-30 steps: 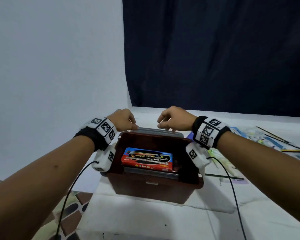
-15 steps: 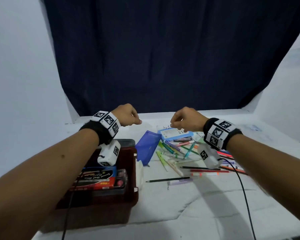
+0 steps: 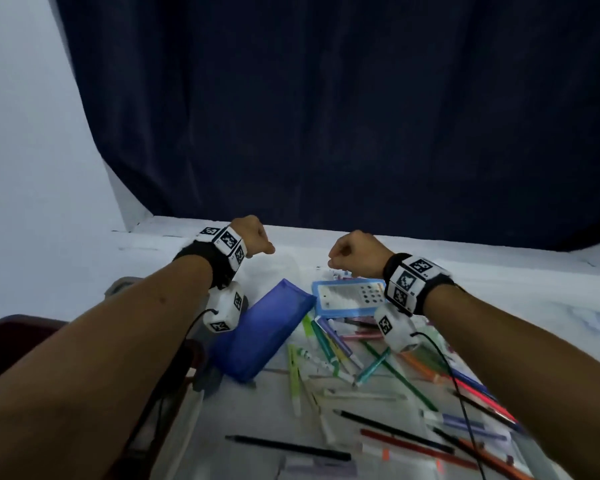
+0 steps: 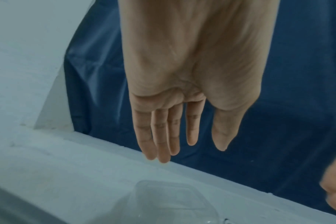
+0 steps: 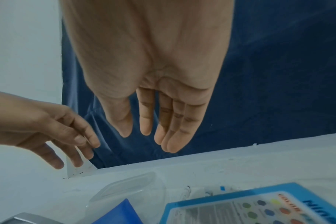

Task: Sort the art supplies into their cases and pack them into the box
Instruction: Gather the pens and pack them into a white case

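**Both hands empty above the loose pens**

Head view: your left hand (image 3: pixel 253 237) and right hand (image 3: pixel 357 252) hover in the middle of the frame, above the far part of the white table (image 3: pixel 499 306), and neither holds anything. Below them lie a blue pencil case (image 3: pixel 260 334), a light-blue marker set case (image 3: pixel 347 299) and a scatter of markers and pencils (image 3: pixel 378 386) spread toward the lower right. The dark red box (image 3: pixel 11 334) shows only as a corner at the left edge, mostly hidden by your left forearm. You seem to be between steps: the supplies are not yet sorted, and the next move calls for picking a case and gathering the matching pens. The crossed pens overlap, so lifting one may drag others; the wrist cables hang close over them.

Left wrist view: the fingers (image 4: pixel 163 136) hang straight and relaxed, gripping nothing. A clear plastic container (image 4: pixel 173 201) sits faintly on the table at the bottom of the frame.

Right wrist view: the right fingers (image 5: pixel 173 128) are likewise loose and empty, with your left hand at the left edge, fingers spread. The marker set case fills the lower right, the blue pencil case peeks in at bottom centre, and the clear container lies between them and the wall.
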